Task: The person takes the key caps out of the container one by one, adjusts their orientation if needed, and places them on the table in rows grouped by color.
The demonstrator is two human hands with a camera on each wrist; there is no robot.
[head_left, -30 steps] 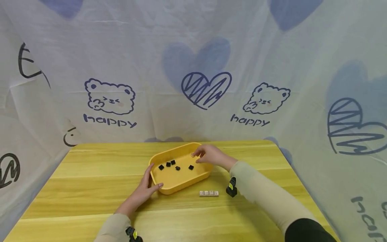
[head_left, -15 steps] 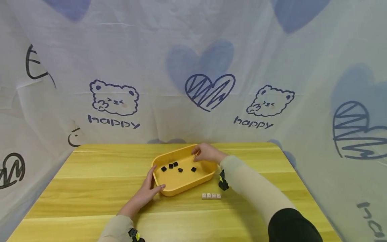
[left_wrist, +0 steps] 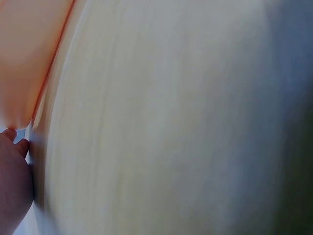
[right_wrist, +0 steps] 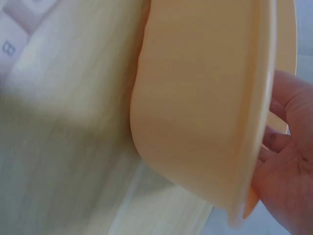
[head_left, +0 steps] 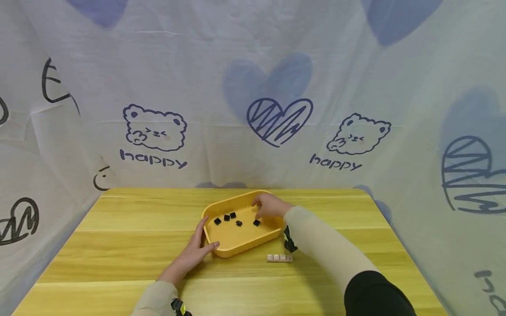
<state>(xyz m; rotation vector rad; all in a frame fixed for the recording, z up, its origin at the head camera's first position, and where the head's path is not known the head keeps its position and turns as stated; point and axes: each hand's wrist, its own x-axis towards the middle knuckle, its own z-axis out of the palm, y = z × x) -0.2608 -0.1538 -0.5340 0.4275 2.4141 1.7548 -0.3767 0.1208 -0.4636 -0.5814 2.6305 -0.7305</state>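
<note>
A yellow tray [head_left: 233, 252] sits slanted on the table. My left hand [head_left: 191, 253] holds its left end, thumb over the near rim and fingers at the left rim. My right hand [head_left: 272, 206] reaches inside at the right end, thumb and fingers visibly apart. A small piece [head_left: 259, 205] shows by those fingers; its contact with them is unclear. Several black keycaps [head_left: 227, 217] lie on the tray floor. In the right wrist view, the tray wall [right_wrist: 195, 98] hides the right fingertips. White keycaps [head_left: 280, 258] stand in a row before the tray.
The wooden table [head_left: 118, 245] extends around the tray on both sides. Behind it hangs a pale cloth [head_left: 221, 149] with bear and heart drawings. One lettered white keycap [right_wrist: 11, 44] shows close to the tray in the right wrist view.
My right hand has shifted slightly within the tray, and its thumb has moved away from the fingers. The left hand keeps its hold. The head view has shifted a little.
</note>
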